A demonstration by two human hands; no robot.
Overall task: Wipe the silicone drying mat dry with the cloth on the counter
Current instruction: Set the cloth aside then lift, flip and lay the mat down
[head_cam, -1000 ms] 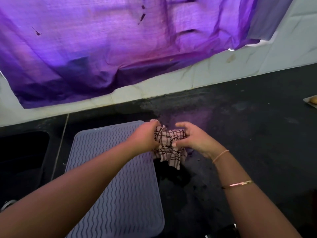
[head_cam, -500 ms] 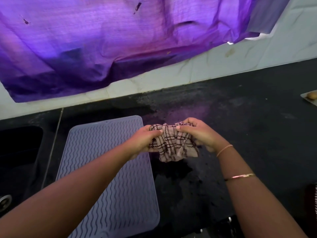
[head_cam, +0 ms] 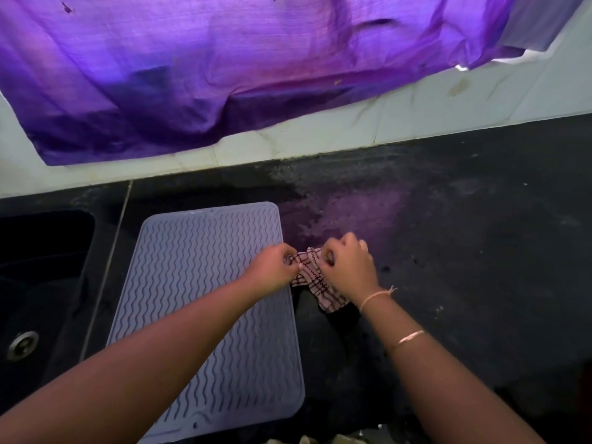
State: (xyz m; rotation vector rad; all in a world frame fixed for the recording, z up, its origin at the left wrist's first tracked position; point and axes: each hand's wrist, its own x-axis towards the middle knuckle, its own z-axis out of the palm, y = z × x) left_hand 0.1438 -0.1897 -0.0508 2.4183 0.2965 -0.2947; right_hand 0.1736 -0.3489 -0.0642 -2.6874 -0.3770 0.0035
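Observation:
A grey silicone drying mat [head_cam: 198, 283] with wavy ridges lies flat on the black counter [head_cam: 464, 267], right of the sink. A small checked cloth [head_cam: 312, 278], pale with dark lines, is bunched up just off the mat's right edge. My left hand [head_cam: 272, 270] pinches its left end over the mat's edge. My right hand [head_cam: 347, 267] grips its right part with curled fingers, and one corner of the cloth hangs below that hand. My left forearm crosses over the lower half of the mat.
A black sink [head_cam: 38, 277] with a metal drain [head_cam: 22, 344] lies to the left of the mat. A purple cloth [head_cam: 240, 68] hangs over the pale tiled wall [head_cam: 416, 116] behind the counter. Wet specks mark the counter around my hands.
Both hands have drawn together and bunched the cloth tighter; half a second ago it was spread wider between them. The view has shifted, so the mat sits further right in frame.

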